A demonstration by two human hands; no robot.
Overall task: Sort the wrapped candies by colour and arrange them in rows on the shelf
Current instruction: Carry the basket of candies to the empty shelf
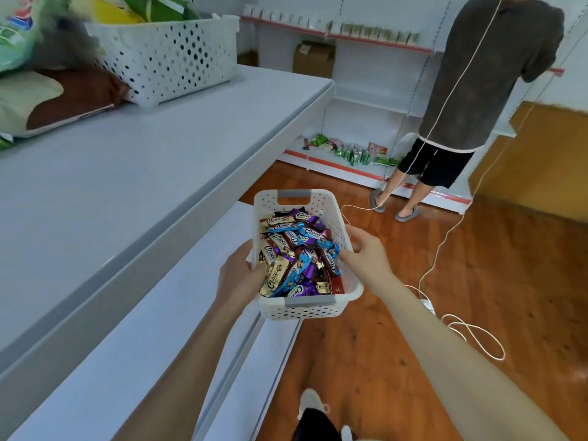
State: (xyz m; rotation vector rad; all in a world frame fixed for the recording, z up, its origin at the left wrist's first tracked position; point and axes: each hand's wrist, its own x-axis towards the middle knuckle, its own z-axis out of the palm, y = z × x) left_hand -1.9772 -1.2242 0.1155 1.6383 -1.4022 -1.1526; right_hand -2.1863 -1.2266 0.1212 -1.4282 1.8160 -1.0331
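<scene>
A small white perforated basket (337,218) is held out over the edge of the lower white shelf (159,313). It is full of wrapped candies (296,253) in gold, blue, purple and dark red wrappers. My left hand (238,275) grips the basket's left wall, thumb inside on the candies. My right hand (366,249) grips the right wall, with fingers curled over the rim. Both forearms reach in from the bottom of the view.
A wide white shelf top (127,160) runs on the left, bearing a large white basket (171,58) and snack bags (47,100). A person (477,90) stands at the far shelving on the right. White cable (471,338) loops on the wooden floor.
</scene>
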